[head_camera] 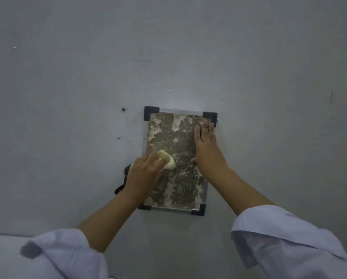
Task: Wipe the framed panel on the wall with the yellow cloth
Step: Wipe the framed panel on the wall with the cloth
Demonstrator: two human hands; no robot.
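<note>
A framed panel point(178, 141) with a mottled brown and whitish face and black corner brackets hangs on the grey wall. My left hand point(143, 174) grips a bunched yellow cloth point(166, 161) and holds it against the panel's left side, about halfway up. My right hand point(205, 141) lies flat on the panel's upper right part, fingers straight and reaching the top right bracket. The left hand covers most of the cloth and part of the panel's left edge.
A dark strap or cord point(123, 182) hangs beside the panel's left edge, behind my left wrist. The grey wall point(68, 87) has a small dark hole point(124, 109) left of the panel's top. A pale ledge point(5, 250) lies at the lower left.
</note>
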